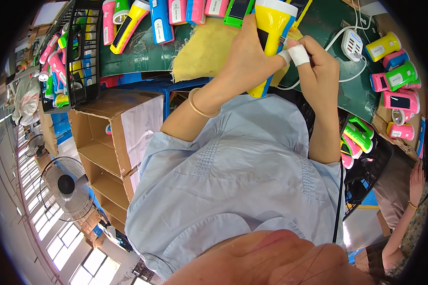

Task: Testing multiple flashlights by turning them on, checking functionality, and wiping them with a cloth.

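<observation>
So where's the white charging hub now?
In the head view, the white charging hub lies upper right on the green table, between the right hand and a yellow flashlight.

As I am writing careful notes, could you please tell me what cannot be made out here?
All in the head view:
Held yellow flashlight: part of its body is hidden by the left hand.
Blue flashlight: top end cut off by the upper edge.
Nearby person: largely cut off by the dark right rim.
</observation>
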A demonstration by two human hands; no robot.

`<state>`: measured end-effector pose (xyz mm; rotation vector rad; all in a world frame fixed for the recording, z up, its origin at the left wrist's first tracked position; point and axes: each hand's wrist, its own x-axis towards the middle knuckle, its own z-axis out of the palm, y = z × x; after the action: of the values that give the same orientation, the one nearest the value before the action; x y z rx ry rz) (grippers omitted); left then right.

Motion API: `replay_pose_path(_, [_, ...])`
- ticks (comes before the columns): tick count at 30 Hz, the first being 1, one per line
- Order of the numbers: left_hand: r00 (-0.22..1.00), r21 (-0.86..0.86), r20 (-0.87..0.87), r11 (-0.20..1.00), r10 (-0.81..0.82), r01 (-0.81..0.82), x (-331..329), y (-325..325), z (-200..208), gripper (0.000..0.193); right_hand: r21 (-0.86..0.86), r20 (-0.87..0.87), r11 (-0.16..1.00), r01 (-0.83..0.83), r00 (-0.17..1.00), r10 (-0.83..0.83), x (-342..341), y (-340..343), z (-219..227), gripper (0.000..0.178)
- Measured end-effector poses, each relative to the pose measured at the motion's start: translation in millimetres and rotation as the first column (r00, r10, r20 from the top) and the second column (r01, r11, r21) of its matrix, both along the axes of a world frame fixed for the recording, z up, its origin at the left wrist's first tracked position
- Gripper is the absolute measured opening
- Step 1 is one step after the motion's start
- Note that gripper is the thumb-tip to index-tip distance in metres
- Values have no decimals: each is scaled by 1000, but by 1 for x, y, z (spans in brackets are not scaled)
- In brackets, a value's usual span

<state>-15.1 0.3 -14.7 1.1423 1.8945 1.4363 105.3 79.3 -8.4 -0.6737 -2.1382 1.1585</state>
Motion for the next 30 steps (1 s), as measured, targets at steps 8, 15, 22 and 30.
replay_pose_path(8, [980, 79, -180, 994, 85, -72, 7, 4, -13, 61, 357, 156, 928, 110, 972, -176, -9, -7, 4, 16])
replay_pose_path(15, [972, 208, -230, 978, 47, 2, 1, 9, -17, 65, 324, -137, 920, 220, 973, -184, 2, -12, -6, 7])
replay_pose_path(22, [998, 234, 46, 970, 48, -57, -17, 13, -2, 53, -88, -84, 975, 205, 974, -213, 29, -7, 2, 20])
replay_pose_path(30, [781, 329, 590, 944, -203, -3, -8, 16, -9, 34, -498, -181, 851, -165, 980, 84, 7, -5, -25, 41])
